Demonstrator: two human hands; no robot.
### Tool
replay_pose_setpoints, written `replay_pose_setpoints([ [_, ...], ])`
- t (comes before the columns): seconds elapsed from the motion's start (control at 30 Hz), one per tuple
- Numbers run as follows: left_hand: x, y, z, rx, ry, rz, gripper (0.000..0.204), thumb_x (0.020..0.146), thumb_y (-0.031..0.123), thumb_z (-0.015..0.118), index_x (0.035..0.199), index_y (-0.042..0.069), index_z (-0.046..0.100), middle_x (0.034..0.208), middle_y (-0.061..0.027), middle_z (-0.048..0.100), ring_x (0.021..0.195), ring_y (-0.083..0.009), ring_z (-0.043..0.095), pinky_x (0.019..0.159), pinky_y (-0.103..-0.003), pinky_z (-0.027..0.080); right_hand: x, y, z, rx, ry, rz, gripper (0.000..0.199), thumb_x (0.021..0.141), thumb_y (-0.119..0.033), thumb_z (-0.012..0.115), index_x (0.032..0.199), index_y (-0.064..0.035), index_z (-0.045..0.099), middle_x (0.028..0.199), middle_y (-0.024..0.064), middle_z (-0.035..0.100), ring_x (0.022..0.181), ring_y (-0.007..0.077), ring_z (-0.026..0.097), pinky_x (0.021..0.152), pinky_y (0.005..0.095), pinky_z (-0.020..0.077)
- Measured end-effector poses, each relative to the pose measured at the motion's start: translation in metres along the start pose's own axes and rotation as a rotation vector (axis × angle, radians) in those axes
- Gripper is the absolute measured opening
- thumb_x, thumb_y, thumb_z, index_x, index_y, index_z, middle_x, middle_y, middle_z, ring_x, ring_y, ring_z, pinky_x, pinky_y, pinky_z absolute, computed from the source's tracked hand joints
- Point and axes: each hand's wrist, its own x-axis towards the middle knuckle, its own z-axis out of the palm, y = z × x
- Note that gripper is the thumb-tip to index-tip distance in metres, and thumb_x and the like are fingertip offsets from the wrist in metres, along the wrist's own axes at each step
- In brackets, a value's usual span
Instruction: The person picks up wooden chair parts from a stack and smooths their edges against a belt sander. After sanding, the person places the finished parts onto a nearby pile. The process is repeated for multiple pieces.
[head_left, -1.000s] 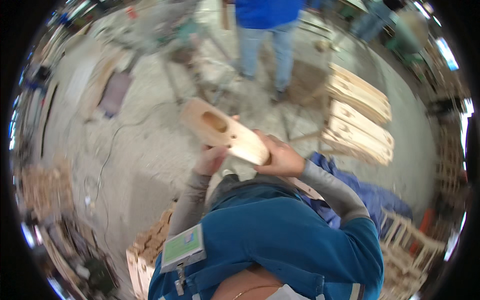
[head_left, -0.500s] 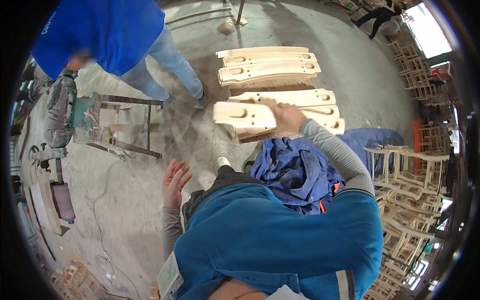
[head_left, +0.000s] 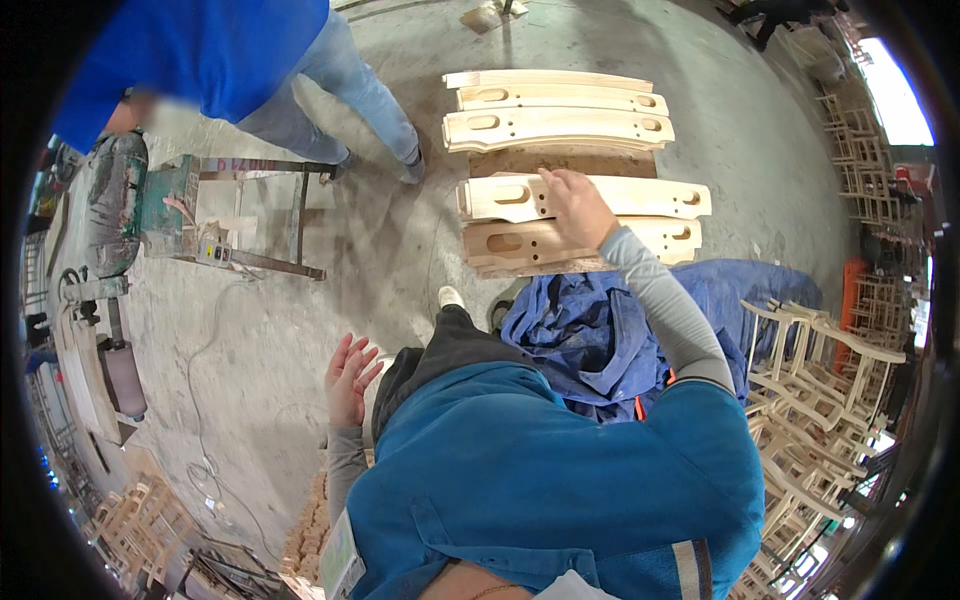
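Note:
My right hand [head_left: 575, 205] rests flat on a pale wooden slotted piece [head_left: 640, 197] that lies on top of a near stack of the same pieces [head_left: 660, 238]. The fingers lie over its upper edge. A second stack of such pieces [head_left: 555, 125] sits just beyond it on a brown board [head_left: 500, 162]. My left hand [head_left: 348, 378] hangs free at my left side with its fingers spread, holding nothing, above the concrete floor [head_left: 300, 330].
A person in a blue top and jeans [head_left: 300, 70] stands at the upper left beside a green machine on a metal stand [head_left: 200, 215]. A blue cloth [head_left: 600, 330] lies by my legs. Wooden chair frames [head_left: 820, 370] are piled at the right, more wood pieces [head_left: 310, 520] at my lower left.
My right hand has carried the wooden piece down and forward onto the near stack. My left hand let go of it and dropped to my side. My view turned toward the stacks.

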Motion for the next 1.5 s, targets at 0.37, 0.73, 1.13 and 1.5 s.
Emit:
replay_pose_setpoints([
  [0.37, -0.057, -0.031, -0.047, -0.060, 0.181, -0.022, 0.048, 0.089, 0.014, 0.051, 0.132, 0.003, 0.033, 0.123, -0.0161, 0.046, 0.105, -0.0251, 0.054, 0.084, -0.036, 0.051, -0.025, -0.196, 0.083, 0.418, -0.298, -0.509, 0.032, 0.070, -0.010, 0.056, 0.102, -0.0051, 0.054, 0.088, 0.0112, 0.057, 0.087, 0.0282, 0.056, 0.075, 0.0384, 0.0434],
  [0.73, -0.204, -0.093, -0.179, -0.381, 0.505, 0.090, 0.059, 0.082, 0.020, 0.060, 0.131, 0.001, 0.035, 0.122, -0.0128, 0.049, 0.105, -0.0182, 0.051, 0.083, -0.031, 0.045, -0.048, -0.435, 0.115, 0.558, -0.635, -0.971, 0.038, 0.076, -0.006, 0.052, 0.114, -0.0040, 0.052, 0.091, 0.0161, 0.058, 0.083, 0.0333, 0.056, 0.073, 0.0407, 0.0449],
  [1.13, -0.342, -0.245, -0.229, -0.875, 0.957, 0.439, 0.042, 0.086, 0.015, 0.058, 0.124, 0.003, 0.044, 0.111, -0.0051, 0.055, 0.097, -0.0146, 0.055, 0.078, -0.029, 0.050, -0.220, -0.741, 0.169, 0.497, -1.165, -1.746, 0.037, 0.080, -0.013, 0.055, 0.115, -0.0035, 0.050, 0.104, 0.0180, 0.054, 0.093, 0.0343, 0.054, 0.078, 0.0395, 0.0453],
  [1.5, -0.370, -0.284, -0.205, -1.278, 1.147, 0.539, 0.042, 0.086, 0.015, 0.058, 0.123, 0.002, 0.044, 0.112, -0.0103, 0.054, 0.098, -0.0210, 0.056, 0.081, -0.034, 0.051, -0.344, -0.955, 0.236, 0.208, -0.660, -1.819, 0.048, 0.082, -0.034, 0.054, 0.117, -0.0021, 0.051, 0.132, 0.0181, 0.036, 0.125, 0.0369, 0.027, 0.100, 0.0531, 0.0253],
])
